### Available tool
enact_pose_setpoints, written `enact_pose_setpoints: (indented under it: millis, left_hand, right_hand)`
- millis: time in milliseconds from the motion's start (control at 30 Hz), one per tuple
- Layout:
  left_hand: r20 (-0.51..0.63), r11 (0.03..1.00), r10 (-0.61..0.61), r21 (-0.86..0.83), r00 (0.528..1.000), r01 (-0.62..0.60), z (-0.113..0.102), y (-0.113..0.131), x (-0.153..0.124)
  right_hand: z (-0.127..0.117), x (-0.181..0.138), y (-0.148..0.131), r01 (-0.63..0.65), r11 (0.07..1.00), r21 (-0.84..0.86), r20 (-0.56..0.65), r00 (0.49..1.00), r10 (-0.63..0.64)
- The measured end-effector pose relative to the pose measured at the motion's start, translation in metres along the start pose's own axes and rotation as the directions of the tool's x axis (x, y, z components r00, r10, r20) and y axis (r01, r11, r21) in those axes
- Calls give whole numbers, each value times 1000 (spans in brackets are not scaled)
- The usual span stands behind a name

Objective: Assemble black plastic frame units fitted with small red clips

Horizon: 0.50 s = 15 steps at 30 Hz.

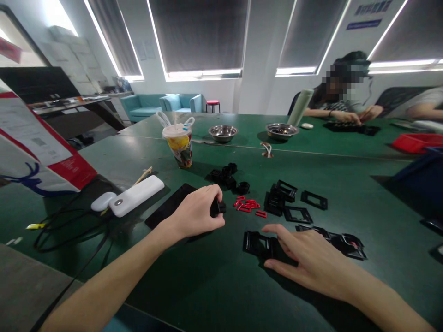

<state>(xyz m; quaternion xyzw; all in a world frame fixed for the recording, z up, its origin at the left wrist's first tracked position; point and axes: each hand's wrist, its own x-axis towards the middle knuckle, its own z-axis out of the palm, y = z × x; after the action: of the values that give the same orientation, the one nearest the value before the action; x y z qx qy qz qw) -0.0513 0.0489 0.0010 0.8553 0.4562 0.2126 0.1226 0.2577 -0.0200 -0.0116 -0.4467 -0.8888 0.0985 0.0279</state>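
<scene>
Here left hand (199,214) fingers pinch small black part (217,207), axis unclear; right hand (304,258) fingers spread flat on black frame (258,243).

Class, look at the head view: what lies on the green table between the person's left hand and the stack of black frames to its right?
In the head view, a small heap of red clips lies between the left hand and the black frames.

Lidded drink cup (179,144), two steel bowls (223,133)
</scene>
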Motion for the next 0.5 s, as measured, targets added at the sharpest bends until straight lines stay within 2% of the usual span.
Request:
enact_pose_setpoints:
  millis: [333,500]
  left_hand:
    - [-12,969,141,-205,990,-141,3,5,-2]
    - [-16,929,170,-330,985,-165,4,6,-2]
  right_hand:
    - [2,0,1,33,999,17,-65,997,-32]
    - [3,-1,2,36,999,-9,-89,995,-37]
